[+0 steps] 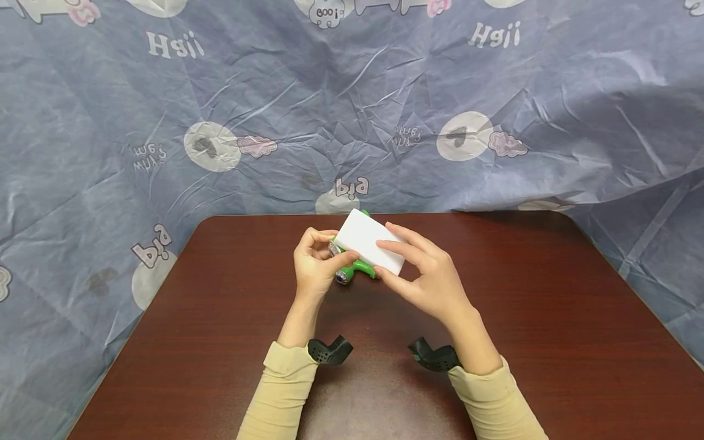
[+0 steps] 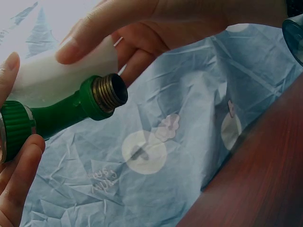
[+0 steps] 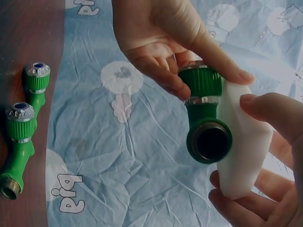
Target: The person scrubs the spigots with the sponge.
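A green angle valve (image 2: pixel 61 113) with a ribbed knob and a brass threaded end is in my left hand (image 1: pixel 316 263). The fingers grip its knob, and the left thumb lies along the sponge's edge in the right wrist view. My right hand (image 1: pixel 434 278) holds a white block-shaped sponge (image 1: pixel 365 238) against the valve's side, thumb on one face and fingers behind. In the right wrist view the sponge bends, and the valve's dark round opening faces the camera. From the head view, the sponge covers most of the held valve.
Two more green valves (image 3: pixel 21 125) with chrome, blue-dotted caps lie on the dark red-brown table (image 1: pixel 231 305). They are close together, beneath the hands. A wrinkled blue-grey printed cloth (image 1: pixel 308 122) hangs behind the table. Black straps (image 1: pixel 330 351) circle both wrists.
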A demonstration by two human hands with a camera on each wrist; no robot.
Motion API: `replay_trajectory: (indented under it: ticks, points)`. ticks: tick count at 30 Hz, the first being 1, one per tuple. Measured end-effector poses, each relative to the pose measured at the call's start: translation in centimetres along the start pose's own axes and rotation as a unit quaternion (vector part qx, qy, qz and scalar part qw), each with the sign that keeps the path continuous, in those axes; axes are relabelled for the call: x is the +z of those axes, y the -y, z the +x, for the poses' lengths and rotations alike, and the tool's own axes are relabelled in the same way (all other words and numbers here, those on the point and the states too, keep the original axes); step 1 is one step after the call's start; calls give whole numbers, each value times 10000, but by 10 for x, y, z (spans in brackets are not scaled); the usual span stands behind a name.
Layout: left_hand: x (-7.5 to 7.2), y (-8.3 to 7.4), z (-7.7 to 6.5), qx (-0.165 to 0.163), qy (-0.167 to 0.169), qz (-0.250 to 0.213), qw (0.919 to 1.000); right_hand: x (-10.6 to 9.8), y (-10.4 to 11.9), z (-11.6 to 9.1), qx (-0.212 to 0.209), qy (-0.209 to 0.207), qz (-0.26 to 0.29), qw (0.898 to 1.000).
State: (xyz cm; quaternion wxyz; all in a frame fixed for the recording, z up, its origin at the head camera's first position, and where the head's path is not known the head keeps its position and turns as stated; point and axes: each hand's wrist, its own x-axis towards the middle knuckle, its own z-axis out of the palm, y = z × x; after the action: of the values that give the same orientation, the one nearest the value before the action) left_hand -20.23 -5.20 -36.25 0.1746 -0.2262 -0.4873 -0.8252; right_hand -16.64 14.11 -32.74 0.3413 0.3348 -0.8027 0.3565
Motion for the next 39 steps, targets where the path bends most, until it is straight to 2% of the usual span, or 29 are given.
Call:
replay_trajectory:
  ticks: [5, 12, 19, 25, 26, 28, 31, 33, 35, 39]
  points:
    - [0, 2, 1, -9, -80, 175, 9998, -5, -8, -1, 207, 45, -288, 9994]
    - [-5, 3, 4, -130, -598, 239, 9978, -11, -24, -4, 753, -447, -870, 9924]
    - [-15, 3, 9, 57, -1018, 284, 9944, -9, -37, -6, 1137, -946, -868, 9852]
    - [-26, 6, 12, 50, -1365, 285, 9902, -5, -49, -10, 1273, -1262, -794, 9806]
    - [-28, 8, 12, 62, -1433, 267, 9893, -5, -50, -10, 1291, -1282, -783, 9802]
    - [-51, 36, 18, 139, -1496, -18, 9886, -4, -52, -11, 1341, -1300, -763, 9794]
    - [-57, 39, 19, 140, -1801, 20, 9835, -2, -56, -13, 1421, -1279, -761, 9786]
    - [-61, 37, 19, 60, -1980, 95, 9801, -1, -59, -15, 1473, -1240, -778, 9782]
    - [-46, 9, 15, -156, -2262, 402, 9731, 0, -63, -17, 1547, -1184, -800, 9776]
    - [-55, 5, 16, -537, -2601, 387, 9633, 1, -69, -20, 1711, -1088, -808, 9759]
